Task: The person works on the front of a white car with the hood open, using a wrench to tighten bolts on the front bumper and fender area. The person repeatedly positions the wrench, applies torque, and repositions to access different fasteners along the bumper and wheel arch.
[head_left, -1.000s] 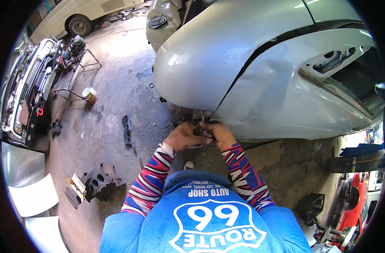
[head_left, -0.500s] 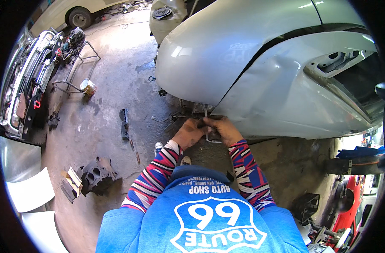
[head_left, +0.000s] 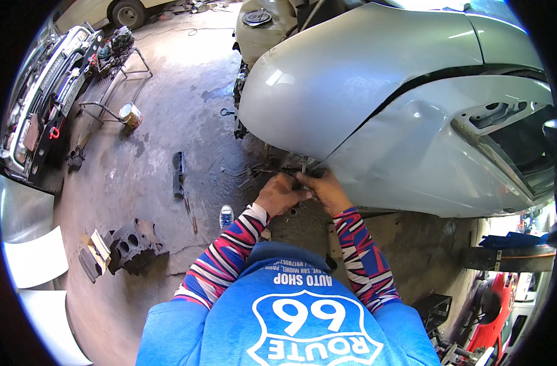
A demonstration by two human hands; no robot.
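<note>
Both my hands meet at the lower edge of a silver car door [head_left: 406, 152]. Their fingers close round a thin bent metal rod [head_left: 304, 163], whose upper part rises from between them toward the gap below the fender [head_left: 318, 91]. My left hand [head_left: 281, 195] is curled with its fingertips against the rod. On the other side, my right hand [head_left: 329, 191] pinches it with thumb and forefinger. The rod's lower end is hidden by the hands, and so is whatever its top meets in the dark gap. A dent marks the door panel.
Loose metal parts [head_left: 245, 174] lie on the floor left of my hands, beside a dark narrow part [head_left: 179, 174]. An engine block [head_left: 135, 244] sits further left. A paint can [head_left: 130, 114] stands near a metal rack [head_left: 101, 94]. A tire [head_left: 504, 257] is at the right.
The rod's bent lower end, seen below my hands before, is now out of sight. My hands stay together as the car has shifted slightly right and down in view.
</note>
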